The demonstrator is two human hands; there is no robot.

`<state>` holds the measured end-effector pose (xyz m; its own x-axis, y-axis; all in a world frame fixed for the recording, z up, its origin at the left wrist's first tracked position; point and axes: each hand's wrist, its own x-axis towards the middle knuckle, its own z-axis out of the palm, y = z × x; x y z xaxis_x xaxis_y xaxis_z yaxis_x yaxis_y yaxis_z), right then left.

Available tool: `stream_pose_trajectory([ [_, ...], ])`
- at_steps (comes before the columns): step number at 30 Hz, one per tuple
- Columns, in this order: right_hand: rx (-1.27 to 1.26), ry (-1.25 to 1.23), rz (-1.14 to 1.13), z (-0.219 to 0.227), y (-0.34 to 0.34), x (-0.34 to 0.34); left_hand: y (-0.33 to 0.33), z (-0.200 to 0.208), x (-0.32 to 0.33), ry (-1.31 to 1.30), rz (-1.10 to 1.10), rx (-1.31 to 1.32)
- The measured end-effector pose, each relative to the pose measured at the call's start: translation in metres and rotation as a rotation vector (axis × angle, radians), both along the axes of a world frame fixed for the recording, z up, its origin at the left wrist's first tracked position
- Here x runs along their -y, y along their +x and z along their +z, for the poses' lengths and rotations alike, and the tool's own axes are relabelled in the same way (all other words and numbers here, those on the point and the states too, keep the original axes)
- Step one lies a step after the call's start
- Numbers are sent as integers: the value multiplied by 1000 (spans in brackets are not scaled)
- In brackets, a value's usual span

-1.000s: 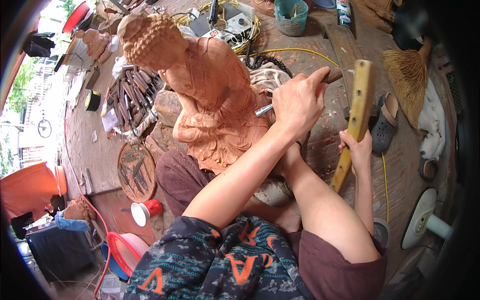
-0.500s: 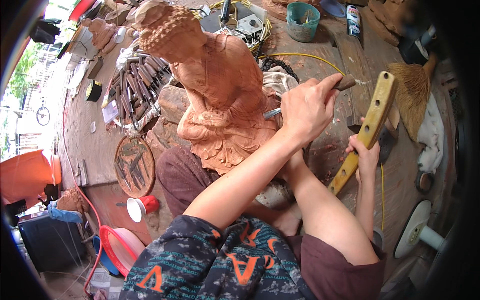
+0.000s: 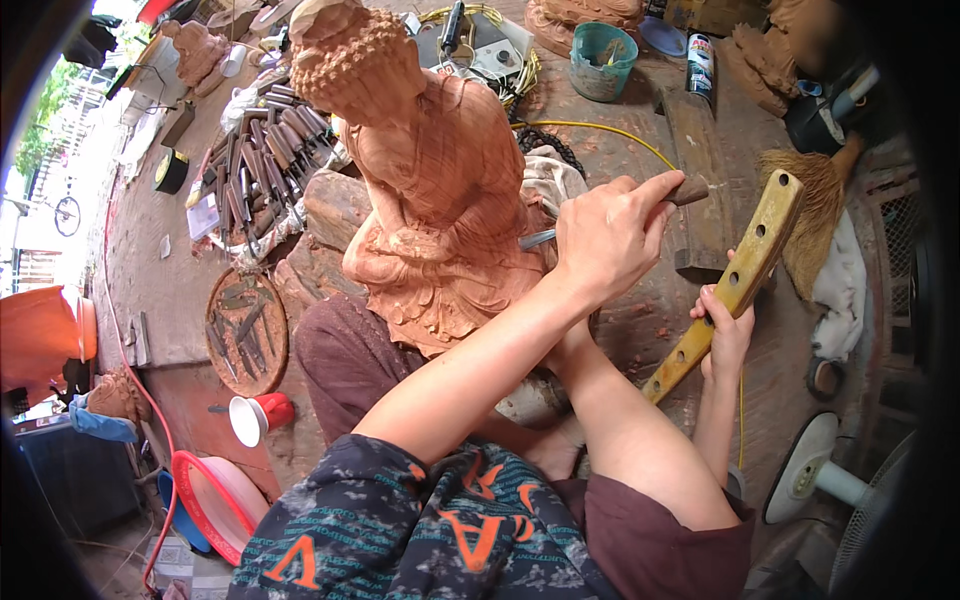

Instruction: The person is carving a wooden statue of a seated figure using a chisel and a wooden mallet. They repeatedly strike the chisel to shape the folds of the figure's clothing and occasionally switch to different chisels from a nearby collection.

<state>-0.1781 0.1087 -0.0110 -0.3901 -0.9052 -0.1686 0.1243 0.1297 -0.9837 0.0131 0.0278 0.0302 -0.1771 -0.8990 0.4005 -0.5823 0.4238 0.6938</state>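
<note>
A reddish-brown carved wooden statue of a seated figure point(image 3: 440, 200) stands upright before me, with rows of small curls on its head. My left hand point(image 3: 612, 240) is closed round a chisel point(image 3: 690, 190). Its wooden handle sticks out to the right, and its metal blade points left at the statue's lower side, seemingly touching it. Out to the right, my right hand point(image 3: 728, 330) grips a thick yellowish wooden bar point(image 3: 738, 280) with a row of dark holes, tilted and apart from the chisel handle. My right forearm is partly hidden behind my bent leg.
Many wooden-handled carving tools point(image 3: 265, 160) lie piled at left, above a round tray of blades point(image 3: 282, 350). A red-and-white cup point(image 3: 262, 417) lies nearby. A teal bucket point(image 3: 603, 62) and spray can point(image 3: 700, 68) stand at the back. A broom point(image 3: 815, 210) and fan point(image 3: 805, 465) are at right.
The bar in my right hand has tilted, its upper end lower and farther from the chisel handle. The chisel stays at the statue's side. The whole view has shifted slightly.
</note>
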Motion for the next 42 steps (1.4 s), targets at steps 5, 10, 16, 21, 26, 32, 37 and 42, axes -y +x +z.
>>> stream_pose_trajectory([
  [5, -424, 103, 127, -16, -14, -10, -3, 3, 1, -31, 56, -81],
  [10, -141, 41, 21, 2, 3, -3, 1, 1, 1, -41, 50, -92],
  [16, -356, 86, 115, -4, -2, -10, 4, 1, -2, -35, 53, -51],
  [21, -548, 56, 186, -1, 7, -17, 10, 5, -3, -23, 71, 31],
  [26, -393, 88, 124, 1, 9, -27, 13, 14, -41, -80, -20, 140],
  [32, -360, -109, 156, 4, 37, -43, 65, 28, -90, 118, -60, 252],
  [37, -125, -185, 147, 9, 61, -42, 147, 34, -118, 285, 153, 612],
  [42, -51, -324, 196, 7, 79, -38, 172, 51, -153, 346, 134, 511],
])
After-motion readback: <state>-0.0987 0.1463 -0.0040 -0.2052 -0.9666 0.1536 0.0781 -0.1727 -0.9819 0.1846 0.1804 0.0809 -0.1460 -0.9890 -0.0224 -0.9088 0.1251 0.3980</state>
